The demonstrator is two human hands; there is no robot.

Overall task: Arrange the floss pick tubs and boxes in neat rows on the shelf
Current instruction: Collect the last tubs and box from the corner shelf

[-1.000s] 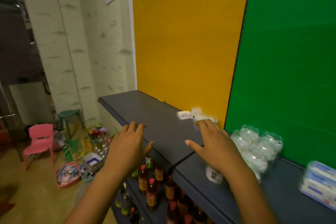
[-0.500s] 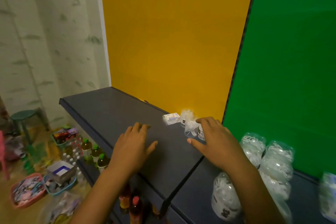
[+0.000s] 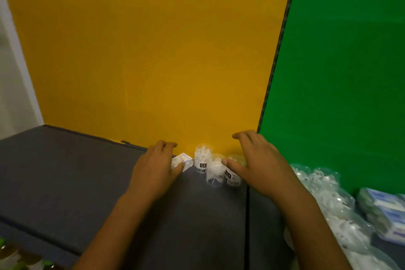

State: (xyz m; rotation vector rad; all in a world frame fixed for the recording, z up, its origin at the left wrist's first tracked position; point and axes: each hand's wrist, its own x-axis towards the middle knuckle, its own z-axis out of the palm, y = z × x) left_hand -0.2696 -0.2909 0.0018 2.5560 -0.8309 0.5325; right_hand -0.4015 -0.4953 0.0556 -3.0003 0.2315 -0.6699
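Right now both hands flank the small cluster at the back of the shelf (image 3: 65, 182) by the yellow wall: left hand (image 3: 153, 171), fingers loosely bent, thumb touching the small box (image 3: 183, 159), right hand (image 3: 258, 164) spread over the tubs (image 3: 202, 160), gripping nothing yet — best to nudge box & tubs w/ light inward pushes, since tall tubs prob tip easily.

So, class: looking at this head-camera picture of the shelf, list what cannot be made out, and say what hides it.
- Box: the left hand covers part of it; print too small to read.
- Tub labels: too small and blurred to read.
- Rightmost tub: partly behind the right hand.
- Bagged tubs: glare and blur hide their count.
- Blue boxes: cut off by the right edge.
- Bottles: cut off at the bottom edge.
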